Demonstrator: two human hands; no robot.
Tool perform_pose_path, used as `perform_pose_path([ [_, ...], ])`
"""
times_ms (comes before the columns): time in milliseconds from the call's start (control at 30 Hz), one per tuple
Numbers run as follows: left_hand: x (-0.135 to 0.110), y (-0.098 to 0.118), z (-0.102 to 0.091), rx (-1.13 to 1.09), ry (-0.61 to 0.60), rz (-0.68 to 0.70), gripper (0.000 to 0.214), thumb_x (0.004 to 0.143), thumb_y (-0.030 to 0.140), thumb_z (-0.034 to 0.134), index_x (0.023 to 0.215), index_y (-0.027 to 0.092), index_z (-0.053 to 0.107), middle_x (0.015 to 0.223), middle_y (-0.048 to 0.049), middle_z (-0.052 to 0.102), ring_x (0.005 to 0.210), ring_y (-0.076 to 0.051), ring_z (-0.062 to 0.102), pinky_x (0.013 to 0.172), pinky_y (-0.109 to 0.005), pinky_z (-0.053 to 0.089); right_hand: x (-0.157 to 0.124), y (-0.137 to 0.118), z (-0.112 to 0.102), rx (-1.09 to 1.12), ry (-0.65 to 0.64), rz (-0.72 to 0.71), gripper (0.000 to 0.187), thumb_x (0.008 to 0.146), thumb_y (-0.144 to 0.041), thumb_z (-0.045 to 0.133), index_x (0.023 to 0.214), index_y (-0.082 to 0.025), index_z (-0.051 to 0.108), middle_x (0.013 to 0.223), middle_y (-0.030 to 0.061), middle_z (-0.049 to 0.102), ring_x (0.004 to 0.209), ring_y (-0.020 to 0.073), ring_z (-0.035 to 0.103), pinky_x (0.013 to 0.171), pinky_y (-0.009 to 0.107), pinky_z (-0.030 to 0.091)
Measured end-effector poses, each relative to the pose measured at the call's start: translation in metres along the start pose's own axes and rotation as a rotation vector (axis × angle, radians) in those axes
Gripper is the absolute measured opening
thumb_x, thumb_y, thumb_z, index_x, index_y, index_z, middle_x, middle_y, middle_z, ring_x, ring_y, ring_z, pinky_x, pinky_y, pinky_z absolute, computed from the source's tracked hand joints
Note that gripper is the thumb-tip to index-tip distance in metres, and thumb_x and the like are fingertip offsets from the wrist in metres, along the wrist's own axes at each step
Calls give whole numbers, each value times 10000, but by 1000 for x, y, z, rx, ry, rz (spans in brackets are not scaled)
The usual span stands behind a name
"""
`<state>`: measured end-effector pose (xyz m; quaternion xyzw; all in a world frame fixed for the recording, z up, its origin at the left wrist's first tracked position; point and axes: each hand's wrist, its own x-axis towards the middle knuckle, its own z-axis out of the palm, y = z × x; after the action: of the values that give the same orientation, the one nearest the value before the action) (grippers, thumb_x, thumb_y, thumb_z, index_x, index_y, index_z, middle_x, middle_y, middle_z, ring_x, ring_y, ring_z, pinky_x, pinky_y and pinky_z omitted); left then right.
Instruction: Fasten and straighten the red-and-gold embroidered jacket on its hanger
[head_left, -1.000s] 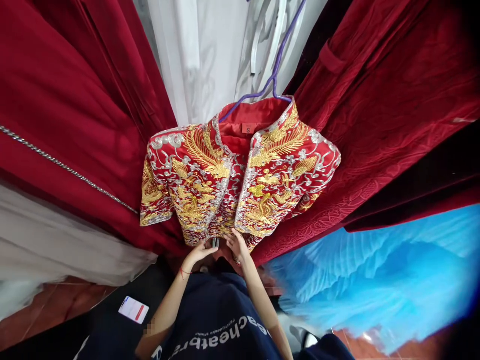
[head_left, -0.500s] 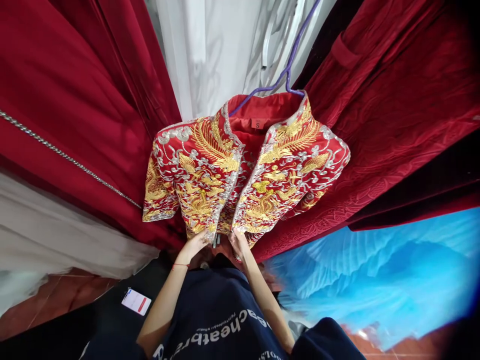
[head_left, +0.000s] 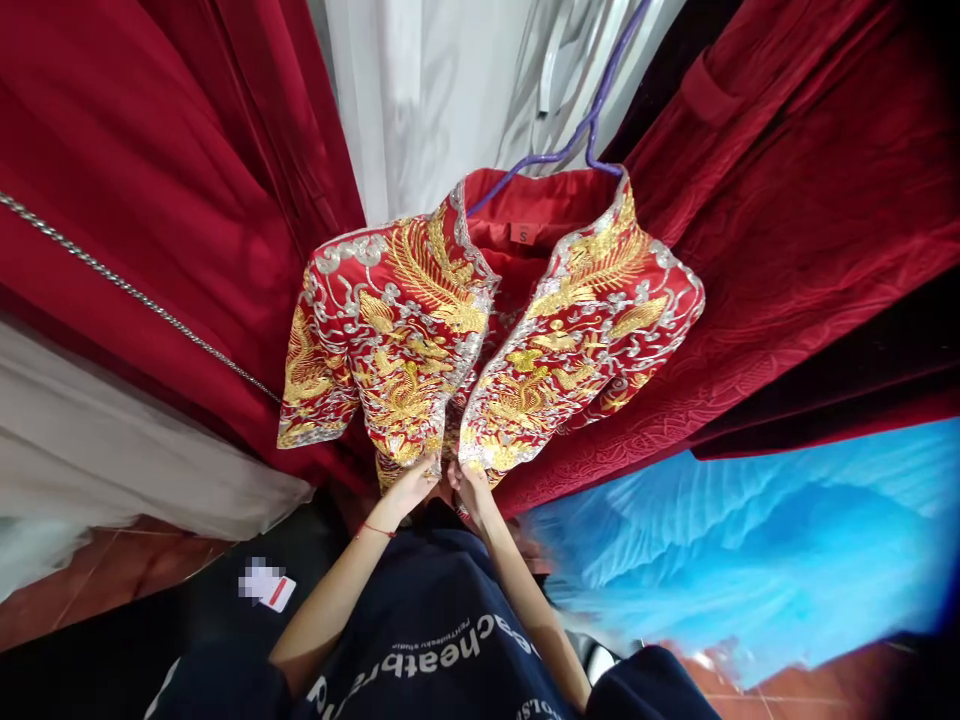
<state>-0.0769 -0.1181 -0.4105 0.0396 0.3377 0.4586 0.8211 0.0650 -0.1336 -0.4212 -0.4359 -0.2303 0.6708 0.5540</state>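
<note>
A red jacket [head_left: 420,340] thick with gold and silver embroidery hangs in front of me on a purple hanger [head_left: 577,135]. Its front is open and shows a red lining with a small size tag. My left hand [head_left: 411,483] pinches the bottom hem of the jacket's left panel. My right hand [head_left: 471,484] grips the bottom hem of the right panel. Both hands sit close together at the front opening, fingers closed on the cloth.
Dark red gowns [head_left: 135,180] hang on the left and right [head_left: 787,230], one with a silver bead strand [head_left: 135,295]. White fabric [head_left: 450,90] hangs behind, a blue tulle skirt [head_left: 750,540] lies at lower right. A small card [head_left: 268,588] lies on the floor.
The jacket and hanger have shifted slightly up and right in view. My hands have drawn the two front hems closer together at the bottom.
</note>
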Motion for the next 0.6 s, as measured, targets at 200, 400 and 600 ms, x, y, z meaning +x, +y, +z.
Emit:
perform_pose_path([
  [200, 1, -7, 1, -13, 82, -3, 95, 774, 78, 734, 828, 151, 706, 847, -27, 745, 770, -115, 657, 787, -231, 464, 13, -1, -5, 54, 141, -69, 340, 673, -486, 788, 726, -211, 595, 608, -32, 589, 549, 105, 517, 519, 227, 443],
  [400, 5, -10, 5, -27, 118, 16, 125, 744, 64, 753, 795, 148, 674, 803, -9, 713, 711, -90, 624, 768, -225, 446, 11, -2, -3, 48, 128, -40, 389, 654, -487, 793, 630, -213, 517, 529, -59, 500, 485, 79, 431, 494, 215, 421],
  [600, 7, -9, 5, -78, 135, 0, 157, 731, 8, 725, 728, 148, 652, 794, -15, 696, 725, -92, 623, 761, -217, 463, -3, -4, -2, -43, 88, -25, 358, 669, -509, 764, 711, -212, 567, 611, -36, 550, 517, 94, 486, 510, 228, 451],
])
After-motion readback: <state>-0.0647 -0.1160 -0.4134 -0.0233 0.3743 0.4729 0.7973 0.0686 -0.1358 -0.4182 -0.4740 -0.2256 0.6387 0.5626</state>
